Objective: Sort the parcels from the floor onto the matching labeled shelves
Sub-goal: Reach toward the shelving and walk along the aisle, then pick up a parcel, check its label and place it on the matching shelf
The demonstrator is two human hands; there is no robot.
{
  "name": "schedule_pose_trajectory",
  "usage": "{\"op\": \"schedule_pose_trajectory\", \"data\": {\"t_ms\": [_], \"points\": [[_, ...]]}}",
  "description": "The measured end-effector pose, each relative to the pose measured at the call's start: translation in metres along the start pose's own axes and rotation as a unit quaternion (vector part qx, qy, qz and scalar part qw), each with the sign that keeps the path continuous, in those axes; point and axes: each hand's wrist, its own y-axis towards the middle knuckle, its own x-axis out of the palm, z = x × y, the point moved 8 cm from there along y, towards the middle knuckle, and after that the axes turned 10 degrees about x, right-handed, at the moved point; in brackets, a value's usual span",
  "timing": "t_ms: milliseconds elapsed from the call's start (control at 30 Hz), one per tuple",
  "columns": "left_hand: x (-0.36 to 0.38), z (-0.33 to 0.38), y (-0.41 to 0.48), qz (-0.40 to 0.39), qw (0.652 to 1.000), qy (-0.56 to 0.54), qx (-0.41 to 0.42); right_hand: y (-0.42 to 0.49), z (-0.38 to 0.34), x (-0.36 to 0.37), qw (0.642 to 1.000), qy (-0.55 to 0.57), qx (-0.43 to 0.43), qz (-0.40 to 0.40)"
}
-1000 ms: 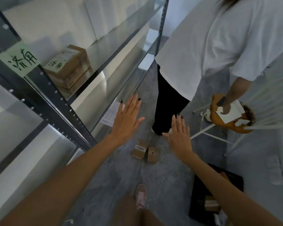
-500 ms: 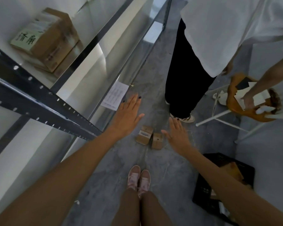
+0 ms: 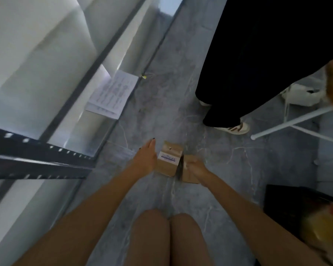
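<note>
Right hand (image 3: 195,166) grips cardboard parcel (image 3: 189,174) (boxy)

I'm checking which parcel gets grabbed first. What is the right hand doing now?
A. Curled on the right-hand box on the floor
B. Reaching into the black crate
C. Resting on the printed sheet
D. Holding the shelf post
A: the right hand is curled on the right-hand box on the floor, beside the labelled box.

Right parcel (image 3: 188,176) mostly hidden under right hand (image 3: 195,167); grip unclear. Left parcel's label (image 3: 168,158) too blurred to read. Paper sheet (image 3: 112,94) on shelf: print illegible. Black crate (image 3: 283,204) cut off at the right edge, contents smeared.
</note>
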Motion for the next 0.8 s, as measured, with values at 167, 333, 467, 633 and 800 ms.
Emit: {"op": "schedule_pose_trajectory", "data": {"t_ms": [167,333,467,633,800], "points": [[0.126,-0.094,0.085,-0.075,0.990,-0.106,-0.059,0.141,0.036,0.078,0.995,0.009,0.041,-0.088],[0.191,-0.145,0.136,-0.057,0.952,-0.272,-0.131,0.213,0.050,0.119,0.994,0.007,0.054,-0.091],[0.208,-0.148,0.138,-0.024,0.911,-0.368,-0.183,0.220,0.054,0.123,0.993,0.092,0.030,-0.072],[0.150,-0.115,0.098,-0.019,0.910,-0.367,-0.190,0.155,0.038,0.093,0.991,0.116,-0.003,-0.071],[0.038,-0.022,0.019,0.038,0.879,-0.444,-0.168,0.019,-0.006,0.023,0.990,0.111,-0.064,-0.061]]}}
